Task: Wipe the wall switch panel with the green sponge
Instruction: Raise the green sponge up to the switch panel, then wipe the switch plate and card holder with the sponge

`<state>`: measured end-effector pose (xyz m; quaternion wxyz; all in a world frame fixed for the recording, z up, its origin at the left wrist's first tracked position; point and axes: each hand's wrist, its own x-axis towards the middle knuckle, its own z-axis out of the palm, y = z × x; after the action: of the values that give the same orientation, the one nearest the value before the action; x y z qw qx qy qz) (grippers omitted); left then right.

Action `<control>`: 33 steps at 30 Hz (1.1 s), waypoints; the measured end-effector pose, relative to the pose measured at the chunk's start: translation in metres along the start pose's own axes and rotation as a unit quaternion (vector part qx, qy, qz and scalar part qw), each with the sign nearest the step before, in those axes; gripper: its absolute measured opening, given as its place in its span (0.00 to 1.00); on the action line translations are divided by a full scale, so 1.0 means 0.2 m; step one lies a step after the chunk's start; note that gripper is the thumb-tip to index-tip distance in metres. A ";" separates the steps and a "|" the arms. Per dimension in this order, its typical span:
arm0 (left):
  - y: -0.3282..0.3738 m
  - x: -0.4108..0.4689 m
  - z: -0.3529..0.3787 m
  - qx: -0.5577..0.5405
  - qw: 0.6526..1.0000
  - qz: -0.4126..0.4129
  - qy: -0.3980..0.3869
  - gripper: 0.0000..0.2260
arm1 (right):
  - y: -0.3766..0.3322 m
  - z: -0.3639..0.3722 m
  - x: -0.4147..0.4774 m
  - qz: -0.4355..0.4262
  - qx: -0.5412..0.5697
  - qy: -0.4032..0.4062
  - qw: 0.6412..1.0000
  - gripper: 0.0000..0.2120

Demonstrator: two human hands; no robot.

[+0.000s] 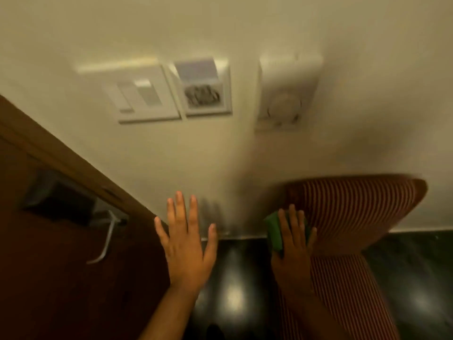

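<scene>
Approach to the wall switch panel [149, 93]. The right hand [293, 244] grips the green sponge [274, 233] under flat fingers, low and to the right of the panel, in front of a striped chair [355, 212]. The left hand [187, 244] is empty, fingers spread wide, below the panel beside the wooden door [49, 241]. Neither touches the panel. Best practice, as judged: raise the sponge flat to the plate, press lightly, and stroke across the rockers without toggling them.
</scene>
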<state>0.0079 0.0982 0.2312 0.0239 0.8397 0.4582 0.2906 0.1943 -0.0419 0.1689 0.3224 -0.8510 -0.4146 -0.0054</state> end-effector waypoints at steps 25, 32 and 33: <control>-0.01 1.81 -0.85 0.046 0.913 0.166 0.369 0.30 | -1.01 -0.04 1.05 -0.252 -0.061 0.316 0.912 0.45; -0.02 1.81 -0.83 0.044 0.905 0.168 0.388 0.30 | -1.13 0.02 1.00 -0.212 -0.037 0.313 0.925 0.47; -0.02 1.81 -0.83 0.044 0.905 0.168 0.388 0.30 | -1.16 0.03 1.00 -0.224 -0.035 0.304 0.925 0.44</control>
<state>0.0696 0.3467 0.5364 -0.2415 0.7253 0.2959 0.5727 0.1599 0.2050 0.3451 0.3930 -0.7043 -0.4761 -0.3505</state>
